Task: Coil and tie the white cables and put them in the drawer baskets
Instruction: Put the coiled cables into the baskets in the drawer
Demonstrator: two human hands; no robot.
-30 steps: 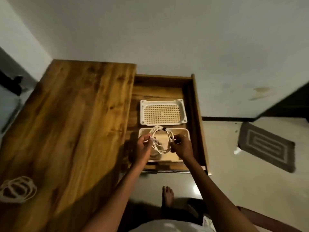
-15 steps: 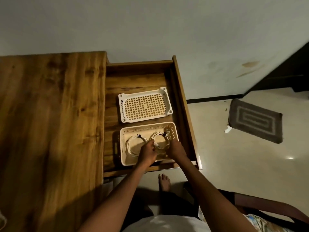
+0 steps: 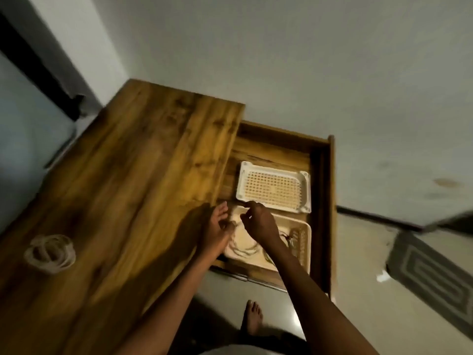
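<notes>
An open wooden drawer holds two white plastic baskets. The near basket has coiled white cables lying in it, tied with dark ties. The far basket holds nothing. My left hand hovers over the near basket's left edge, fingers spread and holding nothing. My right hand is above the same basket, fingers loosely curled, with nothing in it. Another coiled white cable lies on the wooden tabletop at the left.
The drawer juts out to the right of the tabletop. A grey patterned mat lies on the tiled floor at the right. My bare foot stands below the drawer front. A dark bar runs along the wall at far left.
The coil that both hands held has been let go into the near basket. Both hands have lifted and shifted left. The view has swung left, bringing the tabletop coil back in.
</notes>
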